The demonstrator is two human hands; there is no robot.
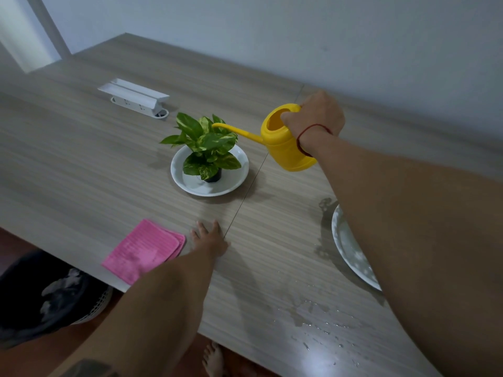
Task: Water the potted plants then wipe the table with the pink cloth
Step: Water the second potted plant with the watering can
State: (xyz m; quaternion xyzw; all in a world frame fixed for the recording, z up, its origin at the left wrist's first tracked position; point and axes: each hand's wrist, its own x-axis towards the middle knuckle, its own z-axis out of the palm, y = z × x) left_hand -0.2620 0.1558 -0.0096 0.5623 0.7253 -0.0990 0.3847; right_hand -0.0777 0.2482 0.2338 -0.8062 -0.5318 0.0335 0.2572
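Observation:
A small green potted plant (pixel 208 148) in a black pot stands on a white plate (pixel 236 179) at the table's middle. My right hand (pixel 315 115) grips the handle of a yellow watering can (pixel 283 140), held above the table right of the plant; its spout tip reaches over the leaves. A folded pink cloth (pixel 144 250) lies near the table's front edge. My left hand (pixel 211 239) rests flat on the wooden table (pixel 81 164) just right of the cloth, fingers spread, holding nothing.
A second white plate (pixel 347 247), wet, lies at the right, mostly hidden by my right forearm. Spilled water (pixel 307 314) spots the table near the front right. A white power strip box (pixel 136 97) sits at the back left. A dark bin (pixel 46 297) stands on the floor, left.

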